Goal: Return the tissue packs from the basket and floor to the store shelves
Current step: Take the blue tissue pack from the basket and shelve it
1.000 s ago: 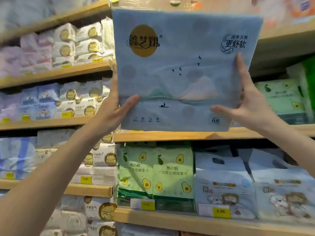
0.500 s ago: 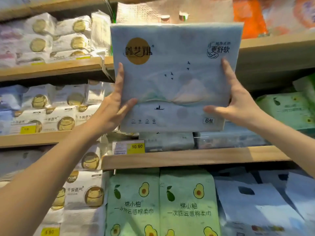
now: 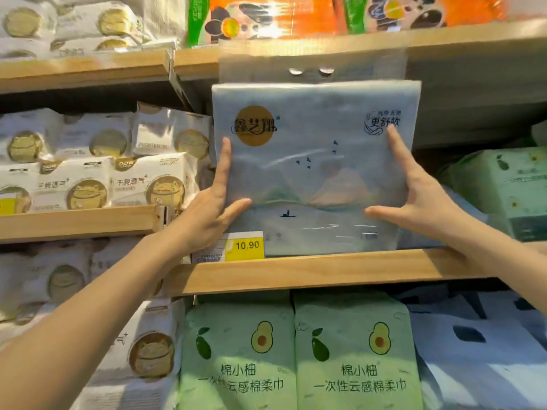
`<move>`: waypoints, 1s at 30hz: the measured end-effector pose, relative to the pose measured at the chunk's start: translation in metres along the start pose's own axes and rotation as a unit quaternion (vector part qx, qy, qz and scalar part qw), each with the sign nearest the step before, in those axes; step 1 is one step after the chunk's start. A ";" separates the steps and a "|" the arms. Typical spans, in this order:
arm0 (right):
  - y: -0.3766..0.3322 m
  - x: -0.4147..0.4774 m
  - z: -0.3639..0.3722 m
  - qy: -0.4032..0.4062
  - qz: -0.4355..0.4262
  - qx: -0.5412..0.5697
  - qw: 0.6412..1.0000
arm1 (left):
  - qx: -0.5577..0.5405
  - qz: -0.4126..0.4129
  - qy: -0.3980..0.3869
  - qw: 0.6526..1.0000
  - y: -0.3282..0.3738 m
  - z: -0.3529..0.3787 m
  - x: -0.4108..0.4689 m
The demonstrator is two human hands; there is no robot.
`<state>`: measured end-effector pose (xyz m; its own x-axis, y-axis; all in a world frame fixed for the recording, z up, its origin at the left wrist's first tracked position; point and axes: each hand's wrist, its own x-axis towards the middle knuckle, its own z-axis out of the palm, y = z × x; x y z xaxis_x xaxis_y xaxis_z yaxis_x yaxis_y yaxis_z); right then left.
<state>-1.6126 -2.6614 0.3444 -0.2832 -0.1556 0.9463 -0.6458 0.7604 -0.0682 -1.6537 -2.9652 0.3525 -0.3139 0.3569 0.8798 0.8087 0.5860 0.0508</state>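
Lower now than a moment ago, the flat pale-blue plastic tissue pack with a gold circle logo (image 3: 313,161) stands upright with its bottom edge on the light wooden shelf board (image 3: 325,269). It sits between the hands: the left hand (image 3: 207,211) and right hand (image 3: 420,202) press its two sides, thumbs across the front. A yellow price tag (image 3: 245,246) lies just beside the left wrist.

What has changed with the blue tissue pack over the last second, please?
The blue tissue pack has gone down and into the wooden shelf, behind the 10.90 price tag. The left hand and right hand still grip its sides.
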 end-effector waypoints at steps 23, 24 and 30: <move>0.023 0.047 0.015 -0.174 0.177 -0.064 0.967 | 0.105 -0.222 -0.162 0.956 -0.014 0.005 0.031; 0.023 0.047 0.016 -0.172 0.179 -0.077 0.966 | 0.110 -0.225 -0.163 0.954 -0.014 0.006 0.031; 0.019 0.047 0.023 -0.174 0.192 -0.149 0.954 | 0.138 -0.247 -0.168 0.944 -0.013 0.011 0.035</move>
<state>-1.6543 -2.6685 0.3808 -0.7107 0.0101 0.7034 -0.2308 0.9412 -0.2467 -1.6807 -2.9525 0.3772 -0.7965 0.1734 0.5793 0.3766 0.8918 0.2508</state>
